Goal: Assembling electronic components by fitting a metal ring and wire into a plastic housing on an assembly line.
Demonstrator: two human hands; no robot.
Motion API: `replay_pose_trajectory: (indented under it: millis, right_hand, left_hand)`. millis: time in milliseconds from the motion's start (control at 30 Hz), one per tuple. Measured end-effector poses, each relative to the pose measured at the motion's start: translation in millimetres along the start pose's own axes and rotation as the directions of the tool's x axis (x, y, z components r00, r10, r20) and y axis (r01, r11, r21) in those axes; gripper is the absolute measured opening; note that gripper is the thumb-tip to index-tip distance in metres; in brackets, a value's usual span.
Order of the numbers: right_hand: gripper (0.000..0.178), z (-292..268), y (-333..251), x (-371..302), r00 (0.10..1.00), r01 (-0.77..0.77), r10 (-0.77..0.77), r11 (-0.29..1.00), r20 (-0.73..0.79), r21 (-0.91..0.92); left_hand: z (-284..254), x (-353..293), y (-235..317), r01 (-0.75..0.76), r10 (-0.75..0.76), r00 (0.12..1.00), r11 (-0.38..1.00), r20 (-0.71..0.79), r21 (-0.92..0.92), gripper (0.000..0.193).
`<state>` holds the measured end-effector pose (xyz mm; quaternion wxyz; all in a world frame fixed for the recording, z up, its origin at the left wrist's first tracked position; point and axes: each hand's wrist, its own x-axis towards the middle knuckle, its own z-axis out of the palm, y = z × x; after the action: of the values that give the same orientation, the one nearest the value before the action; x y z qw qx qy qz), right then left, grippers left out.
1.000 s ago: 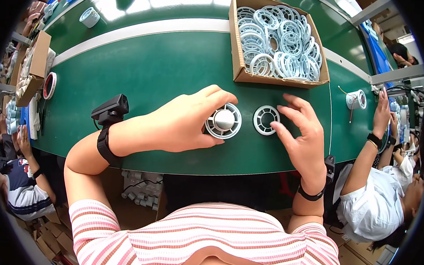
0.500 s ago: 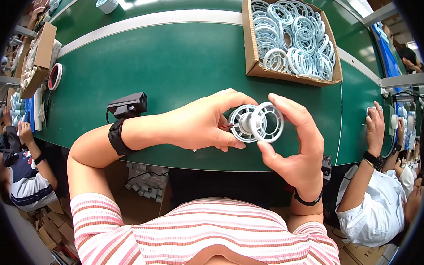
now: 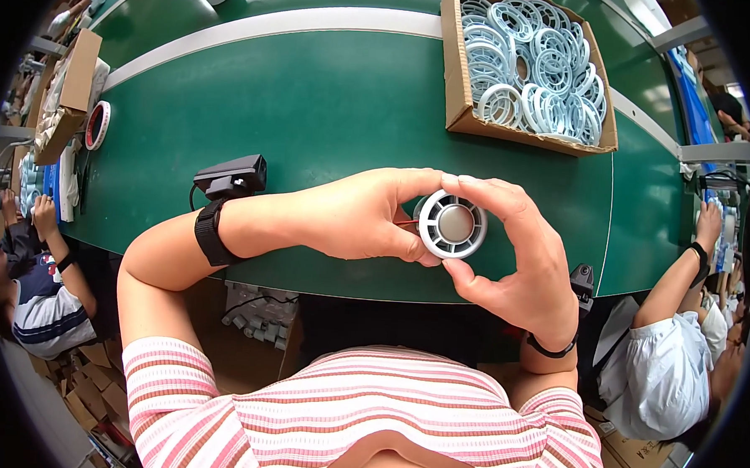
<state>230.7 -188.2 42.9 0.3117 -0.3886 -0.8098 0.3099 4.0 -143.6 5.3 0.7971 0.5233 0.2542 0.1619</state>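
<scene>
Trainee: "Green bench surface (image 3: 339, 107) extended around the cardboard carton (image 3: 480, 128), which was filled with pale rings (image 3: 558, 75). What had just changed?"

Instructor: "Half a second earlier, the right hand (image 3: 531, 266) had held the spoked ring (image 3: 426, 236) at a tilt, only partly overlapping the round unit (image 3: 455, 224). At this moment the ring faced the viewer and sat centred around the unit's silver hub. By judgement, the two parts had been aligned; full seating could not be confirmed."

Trainee: "Where was the pair located?"

Instructor: "On the person's side of the carton, apart from it and roughly in line with its near left corner. Whether the pair touched the bench could not be told."

Trainee: "And the state of each hand?"

Instructor: "The left hand (image 3: 351, 212) grasped the round unit from the left, with a red wire (image 3: 406, 222) showing beside its thumb. The right hand gripped the ring from the right: fingertips at the far rim, thumb at the near rim. Ring and unit therefore lay between both hands."
</scene>
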Motion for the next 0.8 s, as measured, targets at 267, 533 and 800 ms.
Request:
replay_pose_trajectory:
  millis: [267,533,800]
  right_hand:
    - [0.069,-2.0,-3.3,0.9,1.000,-0.024,0.025,1.000,0.018,-0.015]
    - [0.070,-12.7,-3.3,4.0,0.996,-0.013,0.028,0.983,0.084,-0.182]
    - [0.073,-10.6,-4.1,2.7,0.997,0.002,0.011,0.985,0.073,-0.174]
  left_hand:
    - [-5.3,0.8,2.8,0.012,-0.015,0.999,0.998,0.043,0.066,0.064]
    - [-16.1,3.4,13.2,0.204,-0.193,0.974,0.975,0.118,-0.091,0.068]
    - [-12.9,4.0,21.2,0.264,-0.247,0.964,0.933,0.096,-0.246,0.065]
